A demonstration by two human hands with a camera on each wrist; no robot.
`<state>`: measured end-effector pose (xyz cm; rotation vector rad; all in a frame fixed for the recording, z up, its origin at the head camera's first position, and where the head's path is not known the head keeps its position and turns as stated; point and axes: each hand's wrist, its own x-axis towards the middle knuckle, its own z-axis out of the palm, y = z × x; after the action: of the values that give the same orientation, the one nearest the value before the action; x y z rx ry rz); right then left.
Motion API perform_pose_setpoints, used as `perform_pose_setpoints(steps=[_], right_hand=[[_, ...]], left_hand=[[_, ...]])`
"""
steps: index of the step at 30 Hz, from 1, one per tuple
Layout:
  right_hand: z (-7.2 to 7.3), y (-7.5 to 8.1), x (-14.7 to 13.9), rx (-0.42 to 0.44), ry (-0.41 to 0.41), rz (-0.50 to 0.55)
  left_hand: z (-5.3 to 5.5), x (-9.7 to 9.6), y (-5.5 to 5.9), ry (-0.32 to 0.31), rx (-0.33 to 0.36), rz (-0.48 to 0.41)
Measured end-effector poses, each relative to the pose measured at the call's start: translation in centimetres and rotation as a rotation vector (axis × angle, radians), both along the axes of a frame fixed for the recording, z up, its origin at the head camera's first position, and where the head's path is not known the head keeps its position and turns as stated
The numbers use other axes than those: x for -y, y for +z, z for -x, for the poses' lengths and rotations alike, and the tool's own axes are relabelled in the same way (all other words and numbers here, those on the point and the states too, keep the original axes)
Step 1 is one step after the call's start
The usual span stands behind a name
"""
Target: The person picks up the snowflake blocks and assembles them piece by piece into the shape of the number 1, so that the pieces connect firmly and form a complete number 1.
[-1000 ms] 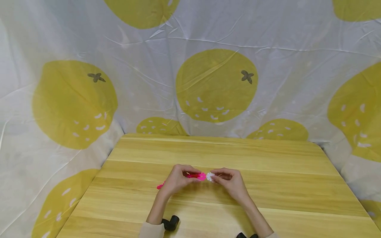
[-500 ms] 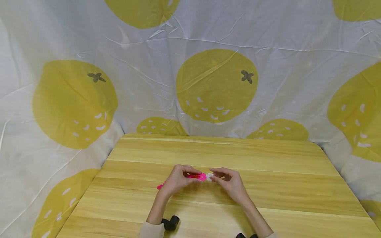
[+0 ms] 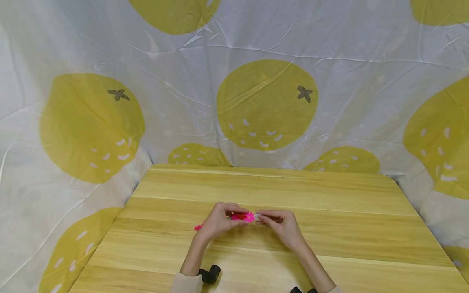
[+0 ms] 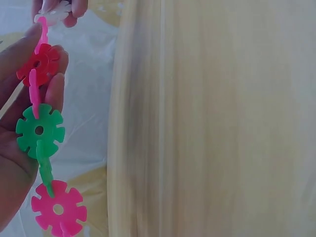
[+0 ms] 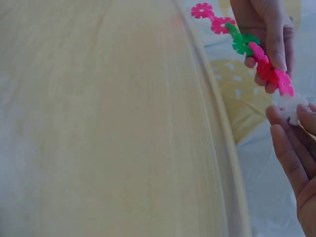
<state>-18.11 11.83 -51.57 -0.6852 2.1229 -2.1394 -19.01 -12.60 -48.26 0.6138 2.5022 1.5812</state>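
My left hand [image 3: 218, 223] pinches a chain of slotted plastic snowflake discs near its right end. In the left wrist view the chain runs down past the palm: a red disc [image 4: 41, 64], pink ones, green discs [image 4: 40, 129] and a larger-looking pink disc [image 4: 59, 209]. My right hand [image 3: 285, 226] pinches a white snowflake disc [image 5: 292, 107] between thumb and fingers. This white disc meets the edge of the chain's end pink disc [image 3: 249, 217]. Whether their slots are fully engaged I cannot tell. The chain's far end shows left of my left wrist.
Both hands are above a wooden table [image 3: 234, 185]. A white cloth with yellow fruit prints [image 3: 267, 106] hangs behind and beside it. Black wrist-camera mounts [image 3: 210, 274] stick out near the forearms.
My right hand has brought the white disc left, from a small gap to contact with the pink disc, and has turned it more edge-on. My left hand stays nearly still.
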Motion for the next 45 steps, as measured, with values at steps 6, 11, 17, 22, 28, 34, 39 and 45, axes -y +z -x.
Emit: perform_pose_setpoints(steps=[6,11,17,22,28,34,39,45], right_hand=[[-0.1,0.1,0.1,-0.015,-0.005,0.007],[-0.2,0.3,0.2,-0.026,-0.018,0.004],[-0.2,0.3,0.3,-0.044,-0.004,-0.002],[-0.2,0.3,0.2,-0.053,0.009,-0.031],[-0.3,0.2,0.3,-0.037,0.001,-0.049],[-0.4,0.2,0.5,-0.049,-0.027,-0.024],[-0.5,0.0,0.7,-0.064,-0.043,-0.011],[-0.6,-0.1,1.0,-0.081,-0.071,-0.032]], left_hand=[[0.0,-0.2,0.1,0.025,-0.005,-0.021],[-0.1,-0.4,0.0,0.032,-0.016,-0.037],[-0.1,-0.4,-0.1,0.020,-0.015,-0.043],[0.0,-0.4,-0.2,-0.002,-0.025,-0.030],[0.0,-0.5,-0.2,-0.003,-0.007,-0.028],[0.1,-0.5,-0.3,0.003,0.006,-0.032],[0.1,-0.4,-0.2,-0.002,0.013,-0.048],[0.1,-0.5,-0.2,-0.002,0.023,-0.051]])
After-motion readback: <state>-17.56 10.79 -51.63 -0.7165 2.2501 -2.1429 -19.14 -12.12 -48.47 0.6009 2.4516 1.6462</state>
